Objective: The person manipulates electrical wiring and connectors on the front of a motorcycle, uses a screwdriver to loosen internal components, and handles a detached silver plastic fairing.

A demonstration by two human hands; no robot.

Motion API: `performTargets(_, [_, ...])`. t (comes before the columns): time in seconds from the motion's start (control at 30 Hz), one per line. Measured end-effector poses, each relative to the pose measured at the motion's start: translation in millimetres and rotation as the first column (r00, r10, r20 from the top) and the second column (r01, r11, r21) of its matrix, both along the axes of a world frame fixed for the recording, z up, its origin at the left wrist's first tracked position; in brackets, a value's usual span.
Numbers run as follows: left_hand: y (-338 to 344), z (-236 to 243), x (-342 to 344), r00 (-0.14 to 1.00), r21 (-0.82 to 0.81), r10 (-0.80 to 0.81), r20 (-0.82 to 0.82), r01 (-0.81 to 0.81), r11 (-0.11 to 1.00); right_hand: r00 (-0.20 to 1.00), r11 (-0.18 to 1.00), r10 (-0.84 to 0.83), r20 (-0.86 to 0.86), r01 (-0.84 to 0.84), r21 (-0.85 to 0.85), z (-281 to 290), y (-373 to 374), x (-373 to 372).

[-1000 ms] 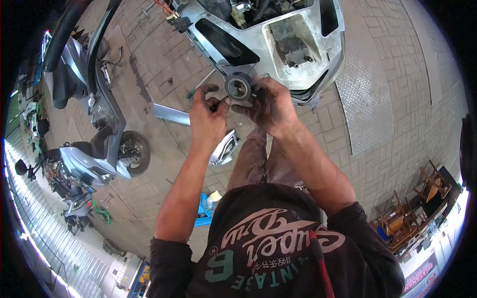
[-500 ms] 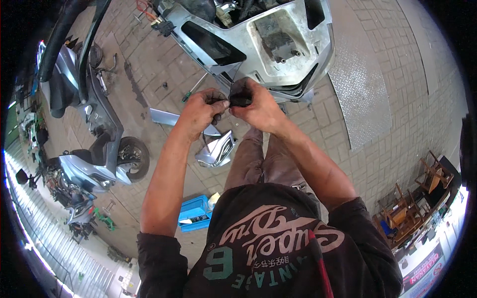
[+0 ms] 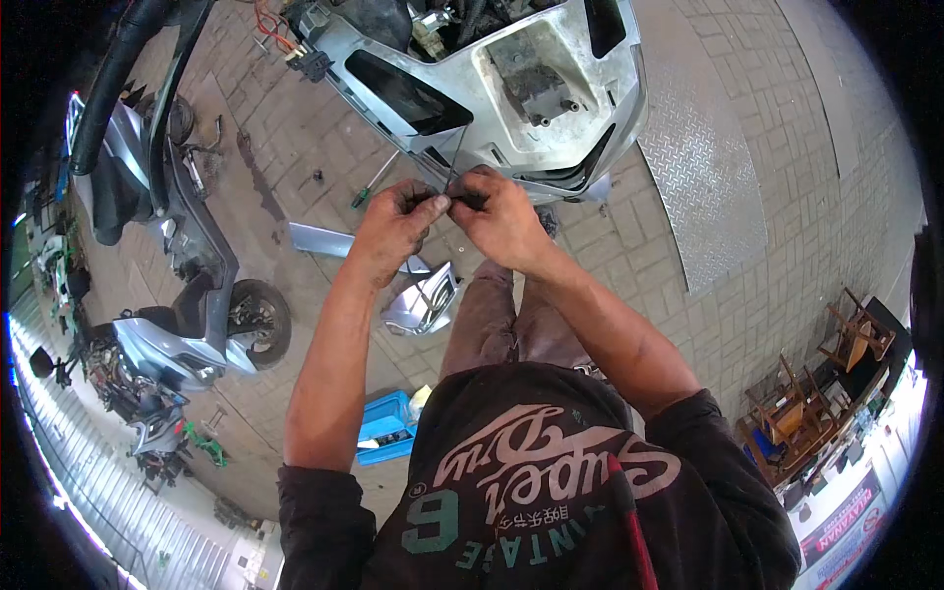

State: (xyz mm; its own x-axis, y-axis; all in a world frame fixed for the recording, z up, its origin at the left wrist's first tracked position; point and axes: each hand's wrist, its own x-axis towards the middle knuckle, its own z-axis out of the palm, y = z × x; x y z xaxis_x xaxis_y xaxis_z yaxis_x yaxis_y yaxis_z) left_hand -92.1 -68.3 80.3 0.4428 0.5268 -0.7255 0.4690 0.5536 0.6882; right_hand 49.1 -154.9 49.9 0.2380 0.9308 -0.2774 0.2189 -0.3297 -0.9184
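Observation:
My left hand [image 3: 401, 226] and my right hand [image 3: 497, 221] meet at chest height, both with curled, pinched, grime-dark fingertips around something small that I cannot make out. A thin dark line, perhaps a cable, runs up from between them over the silver scooter body [image 3: 472, 147], which has a pale recessed tray and dark openings. A screwdriver [image 3: 374, 182] lies on the paving beside that body. Below my hands are loose silver body panels [image 3: 418, 305]. A red shafted object [image 3: 629, 511] lies across the front of my dark shirt.
At left stands another silver scooter [image 3: 162, 344] with other machines behind it. A blue toolbox [image 3: 382, 418] sits on the paved floor by my legs. Metal tread plates [image 3: 703, 197] lie at right. Wooden stools [image 3: 787, 413] are piled at the lower right.
The round metal part seen in my right hand earlier is no longer visible. My hands have closed together and shifted slightly left; the scenery has also shifted a little up and left.

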Motion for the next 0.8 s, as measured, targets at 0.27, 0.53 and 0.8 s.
performTargets(0.27, [-0.4,-24.9,9.3,0.976,0.341,0.187,-0.114,-0.138,0.93,0.951,0.968,0.151,0.268,-0.198,0.155,84.7,-43.0,28.4])
performTargets(0.53, [-6.1,3.3,11.7,0.932,0.412,-0.091,-0.351,0.241,0.879,0.906,0.999,-0.05,0.42,0.053,0.006,41.8,-7.9,97.7])
performTargets(0.8, [-18.5,-14.1,3.8,0.817,0.574,-0.201,-0.54,0.532,0.622,0.651,0.951,0.052,0.758,-0.263,0.16,-17.5,66.8,107.3])
